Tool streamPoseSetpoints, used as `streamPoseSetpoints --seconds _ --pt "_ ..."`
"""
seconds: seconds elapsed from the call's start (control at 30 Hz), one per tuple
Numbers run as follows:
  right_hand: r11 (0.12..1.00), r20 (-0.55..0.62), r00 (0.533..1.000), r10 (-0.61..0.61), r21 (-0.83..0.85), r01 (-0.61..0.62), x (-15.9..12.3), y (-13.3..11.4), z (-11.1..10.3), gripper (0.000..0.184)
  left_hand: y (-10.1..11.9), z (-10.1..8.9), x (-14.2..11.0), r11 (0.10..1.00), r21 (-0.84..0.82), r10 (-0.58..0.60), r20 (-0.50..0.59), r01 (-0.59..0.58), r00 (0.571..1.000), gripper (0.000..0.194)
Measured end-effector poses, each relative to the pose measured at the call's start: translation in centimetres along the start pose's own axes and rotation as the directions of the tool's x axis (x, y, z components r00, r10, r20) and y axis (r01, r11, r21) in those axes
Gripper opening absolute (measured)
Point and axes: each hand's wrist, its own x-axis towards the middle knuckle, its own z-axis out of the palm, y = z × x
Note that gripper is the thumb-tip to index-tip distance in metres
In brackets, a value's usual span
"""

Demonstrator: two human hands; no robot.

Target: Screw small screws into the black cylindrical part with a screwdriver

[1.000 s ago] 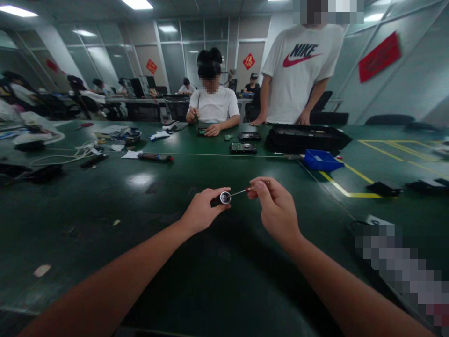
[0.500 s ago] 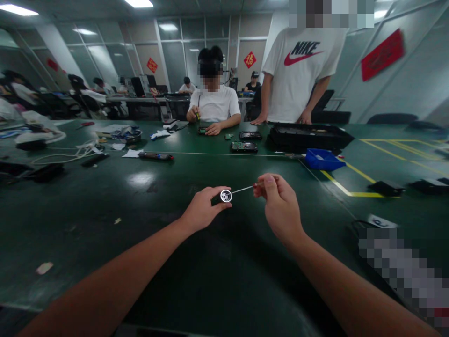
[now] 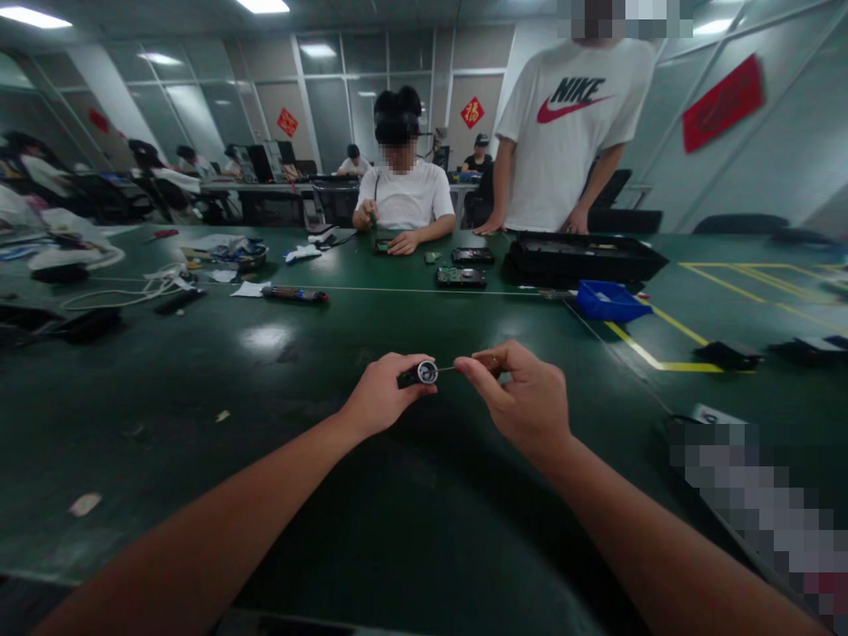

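My left hand (image 3: 382, 396) is closed round a small round metal part (image 3: 426, 372) with a dark body, held just above the green table (image 3: 265, 442). My right hand (image 3: 526, 397) pinches a thin screwdriver (image 3: 464, 366) by its handle, fingers wrapped over it. The shaft runs left and its tip meets the face of the round part. Both hands hover at the table's middle, close together.
Across the table sits a person in a white shirt (image 3: 405, 196) working on a small board; another stands at a black case (image 3: 583, 256). A blue bin (image 3: 609, 301), circuit boards (image 3: 459, 277), a dark tool (image 3: 295, 294) and cables (image 3: 132, 291) lie further back. Yellow tape (image 3: 655, 353) marks the right.
My right hand has turned over and dropped a little, fingers now curled over the screwdriver handle. The shaft lies flatter. My left hand has hardly moved.
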Motion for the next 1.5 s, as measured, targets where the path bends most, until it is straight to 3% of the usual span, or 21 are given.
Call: streamPoseSetpoints --seconds 0.1,0.2,0.3,0.4,0.57,0.73,0.83,0.9,1.03,1.17,1.5 --pt "0.995 0.047 0.994 -0.097 0.021 0.096 -0.1 0.0 -0.1 0.010 0.0 0.1 0.0 1.000 0.006 -0.006 -0.008 0.006 1.000 0.039" --pt "0.988 0.107 0.983 -0.150 0.059 0.144 -0.3 -0.1 -0.1 0.013 0.0 0.1 0.0 1.000 0.009 -0.010 -0.006 0.010 1.000 0.039" --pt "0.992 0.140 0.984 -0.109 0.081 0.098 -0.5 -0.2 -0.1 0.013 0.0 0.1 0.0 1.000 0.007 -0.004 0.008 0.004 1.000 0.038" --pt "0.982 0.114 0.993 0.024 0.184 -0.045 -0.5 -0.3 0.2 0.016 0.0 0.1 0.0 1.000 0.007 -0.012 0.007 0.012 1.000 0.039" --pt "0.819 0.104 0.953 0.285 0.491 -0.298 -0.3 0.3 1.2 0.019 0.2 -0.1 0.0 0.999 0.017 -0.044 0.010 0.044 0.999 0.040" --pt "0.651 0.125 0.902 0.414 0.652 -0.389 0.1 1.7 2.2 0.024 0.3 -0.4 0.1 1.000 -0.016 -0.021 -0.006 0.021 1.000 0.044" --pt "0.492 0.233 0.839 0.491 0.721 -0.488 0.4 2.4 2.3 0.026 0.2 -0.5 0.2 1.000 -0.005 -0.021 -0.006 0.021 1.000 0.042" --pt "0.459 0.241 0.822 0.515 0.733 -0.503 0.6 2.6 2.3 0.025 0.2 -0.5 0.3 0.999 0.013 -0.037 -0.012 0.037 0.999 0.041" --pt "0.644 0.082 0.891 0.446 0.662 -0.383 0.4 2.1 1.8 0.022 0.3 -0.4 0.3 0.998 0.021 -0.058 -0.006 0.058 0.998 0.040" --pt "0.811 0.061 0.935 0.350 0.480 -0.335 0.2 1.2 1.3 0.025 0.5 -0.4 0.2 0.998 0.021 -0.063 0.002 0.062 0.998 0.040" --pt "0.962 0.062 0.981 0.183 0.195 -0.192 0.0 0.4 0.6 0.023 0.3 -0.3 0.2 0.998 0.036 -0.049 -0.003 0.049 0.999 0.041"
